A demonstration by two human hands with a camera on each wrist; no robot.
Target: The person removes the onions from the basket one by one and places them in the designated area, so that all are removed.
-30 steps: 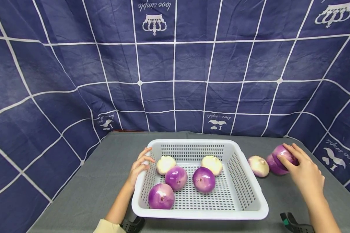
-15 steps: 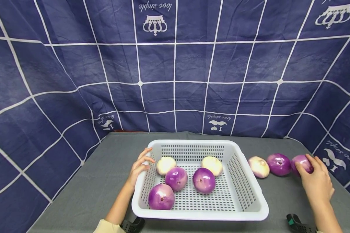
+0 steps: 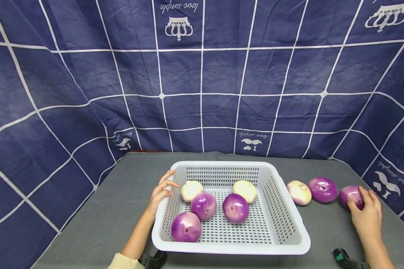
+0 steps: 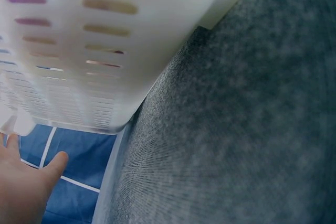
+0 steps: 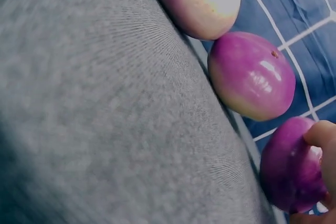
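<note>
My right hand (image 3: 368,215) holds a purple turnip (image 3: 350,196) on the table, at the right end of a short row. In the right wrist view, fingers reach over that turnip (image 5: 289,169) from the right. Beside it lie another purple turnip (image 3: 322,189) and a paler turnip (image 3: 299,192). My left hand (image 3: 159,194) rests its fingers on the left rim of a white perforated basket (image 3: 235,247). In the left wrist view its thumb (image 4: 55,166) sticks out apart from the basket wall. Inside the basket sit purple turnips (image 3: 186,226) and two with white sides up (image 3: 244,191).
A grey cloth (image 3: 97,228) covers the table. Behind and at both sides hangs a blue curtain (image 3: 222,74) with white grid lines. The row of turnips stands between the basket's right side and the right curtain.
My right hand has moved right and toward me with the turnip, from over the middle turnip to the row's right end. The left hand and the basket stay as they were.
</note>
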